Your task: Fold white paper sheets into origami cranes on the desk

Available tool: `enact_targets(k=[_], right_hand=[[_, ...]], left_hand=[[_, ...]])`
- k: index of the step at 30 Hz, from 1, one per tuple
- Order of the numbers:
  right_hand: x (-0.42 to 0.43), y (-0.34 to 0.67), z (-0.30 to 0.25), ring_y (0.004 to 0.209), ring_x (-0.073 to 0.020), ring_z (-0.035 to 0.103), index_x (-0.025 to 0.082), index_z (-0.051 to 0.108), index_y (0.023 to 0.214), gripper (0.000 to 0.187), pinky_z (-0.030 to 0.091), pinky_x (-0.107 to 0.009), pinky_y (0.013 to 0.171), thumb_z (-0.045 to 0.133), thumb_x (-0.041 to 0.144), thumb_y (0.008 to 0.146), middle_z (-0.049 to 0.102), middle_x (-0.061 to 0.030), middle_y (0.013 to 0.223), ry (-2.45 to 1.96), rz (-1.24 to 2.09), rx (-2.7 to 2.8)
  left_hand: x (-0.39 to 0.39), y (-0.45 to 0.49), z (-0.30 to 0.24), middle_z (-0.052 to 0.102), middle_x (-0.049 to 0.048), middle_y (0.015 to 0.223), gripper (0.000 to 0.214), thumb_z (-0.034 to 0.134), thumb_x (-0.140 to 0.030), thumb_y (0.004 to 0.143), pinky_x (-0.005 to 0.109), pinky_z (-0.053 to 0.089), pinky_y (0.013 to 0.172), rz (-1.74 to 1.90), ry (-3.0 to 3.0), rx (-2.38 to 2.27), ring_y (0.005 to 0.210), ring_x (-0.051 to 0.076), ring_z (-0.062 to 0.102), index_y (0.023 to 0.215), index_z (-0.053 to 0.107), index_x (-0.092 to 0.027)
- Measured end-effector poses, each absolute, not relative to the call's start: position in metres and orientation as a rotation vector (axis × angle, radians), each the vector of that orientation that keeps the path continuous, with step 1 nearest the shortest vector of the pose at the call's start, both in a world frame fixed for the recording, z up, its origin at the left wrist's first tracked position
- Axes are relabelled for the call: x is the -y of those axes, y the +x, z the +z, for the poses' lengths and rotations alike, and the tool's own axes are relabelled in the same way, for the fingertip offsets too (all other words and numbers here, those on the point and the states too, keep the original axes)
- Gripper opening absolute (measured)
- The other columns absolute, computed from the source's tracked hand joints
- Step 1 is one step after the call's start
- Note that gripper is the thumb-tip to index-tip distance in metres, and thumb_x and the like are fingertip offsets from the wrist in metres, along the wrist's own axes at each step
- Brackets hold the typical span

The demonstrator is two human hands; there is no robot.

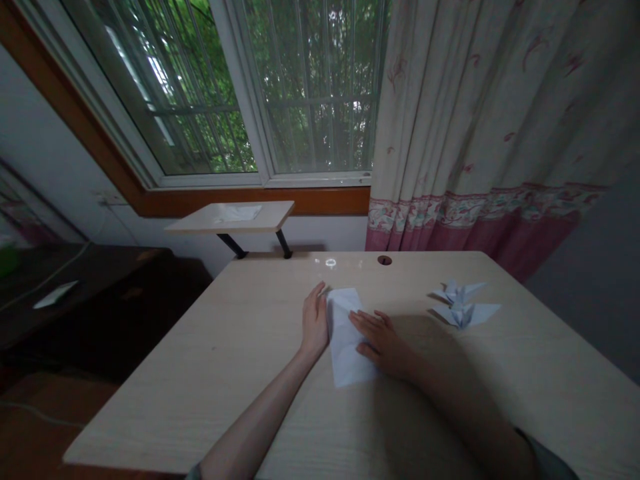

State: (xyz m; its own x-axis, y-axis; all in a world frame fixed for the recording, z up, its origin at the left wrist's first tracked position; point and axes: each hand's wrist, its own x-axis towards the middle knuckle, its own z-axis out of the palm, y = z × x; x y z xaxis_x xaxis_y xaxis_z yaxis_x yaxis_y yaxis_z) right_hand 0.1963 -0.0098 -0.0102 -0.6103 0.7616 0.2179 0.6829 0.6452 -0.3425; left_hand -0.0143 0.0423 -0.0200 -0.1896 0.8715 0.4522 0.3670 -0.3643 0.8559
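A white sheet of paper, longer than wide, lies on the pale wooden desk in front of me. Along its left edge rests my left hand, fingers stretched out and pointing away from me. My right hand lies flat over the sheet's right side, its fingers extended and pressing on the paper. Neither hand grips anything. To the right stand two folded paper cranes, one close behind the other, apart from my right hand.
At the desk's back left, a small raised shelf on black legs carries some white paper. A round cable hole sits near the back edge. Behind are a barred window and a long curtain. A dark table stands left.
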Motion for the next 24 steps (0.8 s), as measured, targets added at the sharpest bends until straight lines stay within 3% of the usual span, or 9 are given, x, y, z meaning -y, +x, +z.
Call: enact_targets(k=[6,14,18,24], right_hand=[[0.009,0.193,-0.012,0.146,-0.0238,0.034,0.026,0.035,0.153,0.054,0.025,-0.049,0.118,0.043,0.038,0.102,0.04,-0.0087,0.156,-1.181,0.289,2.556],[0.01,0.192,-0.019,0.144,-0.0249,0.037,0.026,0.039,0.151,0.05,0.029,-0.053,0.117,0.044,0.039,0.102,0.044,-0.0089,0.153,-1.117,0.133,2.554],[0.011,0.193,-0.022,0.144,-0.0242,0.036,0.026,0.033,0.153,0.051,0.028,-0.052,0.118,0.041,0.037,0.104,0.042,-0.0099,0.155,-1.073,0.047,2.558],[0.014,0.194,-0.024,0.145,-0.0268,0.035,0.023,0.03,0.155,0.055,0.03,-0.054,0.116,0.042,0.038,0.103,0.038,-0.0114,0.157,-1.095,0.029,2.58]], left_hand=[[-0.045,-0.015,-0.022,0.063,0.0102,0.133,0.036,0.049,-0.025,0.093,0.045,0.039,0.113,1.493,1.638,-1.449,0.125,0.024,0.056,0.126,0.062,-0.019],[-0.044,-0.014,-0.014,0.068,0.0079,0.127,0.034,0.047,-0.01,0.086,0.046,0.041,0.113,1.247,1.871,-1.432,0.123,0.022,0.06,0.099,0.076,-0.021],[-0.041,-0.011,-0.011,0.068,0.0058,0.128,0.037,0.046,-0.009,0.088,0.052,0.028,0.12,1.104,2.05,-1.514,0.127,0.022,0.058,0.105,0.075,-0.023],[-0.04,-0.009,-0.011,0.061,0.0091,0.138,0.039,0.043,-0.013,0.094,0.053,0.023,0.121,0.83,2.156,-1.562,0.134,0.022,0.053,0.123,0.068,-0.021]])
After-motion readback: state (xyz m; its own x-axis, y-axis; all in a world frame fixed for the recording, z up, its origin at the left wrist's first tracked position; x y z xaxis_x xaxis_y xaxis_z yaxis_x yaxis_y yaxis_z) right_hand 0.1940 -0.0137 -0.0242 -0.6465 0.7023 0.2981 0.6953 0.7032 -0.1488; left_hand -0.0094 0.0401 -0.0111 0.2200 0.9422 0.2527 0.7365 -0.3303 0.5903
